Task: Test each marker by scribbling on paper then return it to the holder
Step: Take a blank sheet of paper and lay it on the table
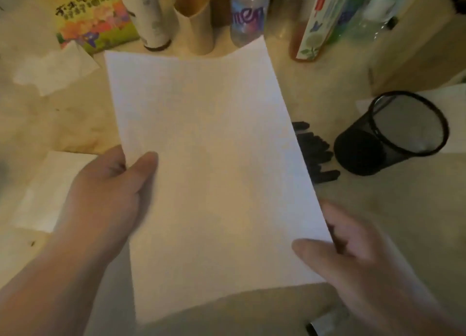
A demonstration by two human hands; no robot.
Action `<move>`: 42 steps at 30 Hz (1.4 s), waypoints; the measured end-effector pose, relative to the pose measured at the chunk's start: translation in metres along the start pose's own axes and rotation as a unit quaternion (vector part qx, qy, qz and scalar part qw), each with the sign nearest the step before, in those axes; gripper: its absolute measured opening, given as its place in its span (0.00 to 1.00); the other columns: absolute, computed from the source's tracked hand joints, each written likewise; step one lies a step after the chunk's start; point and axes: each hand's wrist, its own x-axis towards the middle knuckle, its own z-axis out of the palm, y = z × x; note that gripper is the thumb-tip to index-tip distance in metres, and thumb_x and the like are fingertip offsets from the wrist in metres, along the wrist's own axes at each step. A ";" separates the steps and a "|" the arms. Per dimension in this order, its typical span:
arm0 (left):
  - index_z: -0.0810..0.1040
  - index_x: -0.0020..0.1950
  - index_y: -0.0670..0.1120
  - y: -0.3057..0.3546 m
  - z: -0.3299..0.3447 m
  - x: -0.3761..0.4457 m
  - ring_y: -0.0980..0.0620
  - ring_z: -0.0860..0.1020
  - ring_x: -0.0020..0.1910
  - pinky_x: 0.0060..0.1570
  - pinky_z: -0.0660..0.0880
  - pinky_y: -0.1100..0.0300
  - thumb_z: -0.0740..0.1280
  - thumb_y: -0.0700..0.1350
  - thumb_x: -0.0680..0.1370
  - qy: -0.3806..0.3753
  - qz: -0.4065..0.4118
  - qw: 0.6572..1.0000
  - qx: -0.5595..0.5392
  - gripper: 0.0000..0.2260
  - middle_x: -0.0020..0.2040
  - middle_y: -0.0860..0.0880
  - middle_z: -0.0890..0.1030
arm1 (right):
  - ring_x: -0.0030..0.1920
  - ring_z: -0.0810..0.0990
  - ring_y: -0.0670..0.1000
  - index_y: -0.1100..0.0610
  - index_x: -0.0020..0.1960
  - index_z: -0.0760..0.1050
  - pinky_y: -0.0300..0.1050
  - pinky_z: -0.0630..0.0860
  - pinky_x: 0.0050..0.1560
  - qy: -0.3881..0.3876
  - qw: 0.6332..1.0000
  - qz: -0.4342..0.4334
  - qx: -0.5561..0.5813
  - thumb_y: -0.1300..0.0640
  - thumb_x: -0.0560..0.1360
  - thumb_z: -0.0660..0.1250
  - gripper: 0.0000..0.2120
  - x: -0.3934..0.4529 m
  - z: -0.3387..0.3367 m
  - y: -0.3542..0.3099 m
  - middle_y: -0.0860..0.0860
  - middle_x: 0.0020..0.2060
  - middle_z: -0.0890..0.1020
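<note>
While both hands hold it, the blank sheet of paper (pixel 214 159) hangs over the bench (pixel 378 222), its long axis running away from the person and tipped a little to the left at the far end. The left hand (pixel 108 192) pinches the left edge about halfway up, thumb on top and the fingers hidden underneath. The right hand (pixel 353 255) pinches the right edge nearer the bottom corner, likewise thumb on top.

The markers (pixel 315 151) lie in a dark cluster on the bench just beyond the paper's right edge, partly covered by it; blur hides how many there are and which way each one points. Just to their right stands the black mesh holder (pixel 393 134), with nothing visible inside it.

No scribble shows on the sheet, so the testing looks not yet begun. The markers lie forward of the right hand and well apart from the left, across the whole width of the sheet. By that, the right hand is the nearer one to reach them once the paper is down, and the holder sits on that same side.

Bottles (pixel 248 13) and cardboard tubes (pixel 194 20) crowd the far edge.
</note>
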 end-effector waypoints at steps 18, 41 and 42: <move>0.83 0.52 0.52 -0.055 -0.039 -0.129 0.37 0.85 0.38 0.49 0.78 0.34 0.72 0.57 0.72 -0.107 0.115 0.988 -0.001 0.12 0.41 0.46 0.87 | 0.54 0.86 0.52 0.40 0.62 0.80 0.57 0.78 0.63 0.187 0.959 -0.188 0.098 0.49 0.64 0.74 0.25 -0.085 0.068 0.114 0.48 0.52 0.88; 0.75 0.50 0.33 -0.040 -0.026 -0.121 0.41 0.82 0.39 0.37 0.74 0.53 0.72 0.43 0.73 -0.143 0.016 0.986 0.087 0.14 0.42 0.37 0.81 | 0.38 0.87 0.47 0.57 0.61 0.82 0.34 0.77 0.29 0.215 0.964 -0.081 0.132 0.64 0.76 0.70 0.14 -0.083 0.063 0.105 0.52 0.48 0.88; 0.75 0.50 0.38 -0.038 -0.022 -0.115 0.39 0.83 0.42 0.39 0.77 0.53 0.72 0.43 0.74 -0.130 0.017 0.987 0.095 0.11 0.45 0.40 0.82 | 0.37 0.87 0.47 0.58 0.62 0.82 0.33 0.76 0.28 0.220 0.965 -0.078 0.121 0.64 0.76 0.70 0.14 -0.078 0.060 0.102 0.52 0.48 0.87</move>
